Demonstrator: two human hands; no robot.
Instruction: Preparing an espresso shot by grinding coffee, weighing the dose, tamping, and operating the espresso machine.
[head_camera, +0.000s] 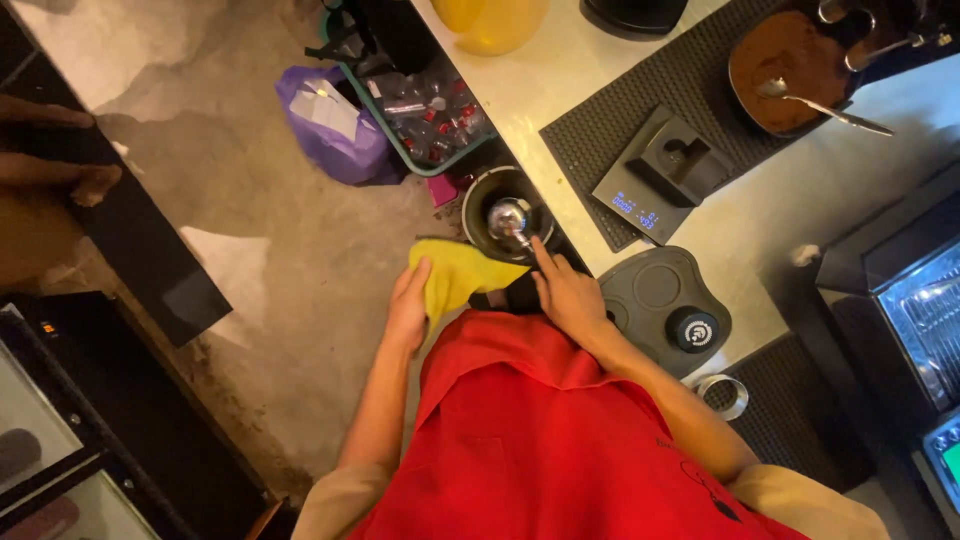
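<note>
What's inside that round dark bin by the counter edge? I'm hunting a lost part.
Inside the round dark bin, a shiny metal portafilter basket shows, under the right hand; the bottom is hidden.

One yellow cloth (462, 272), one scale (655, 175), two hands (408, 308) (565, 293)

A bright red apron (540, 440) with a small dark emblem near its right edge covers a beige short-sleeved shirt (335, 510), forearms bare.

A scale (655, 172) sits on a mat (600, 130) on the counter (560, 70); a crate of bottles (425, 115) stands on the floor (250, 250) beside it.
</note>
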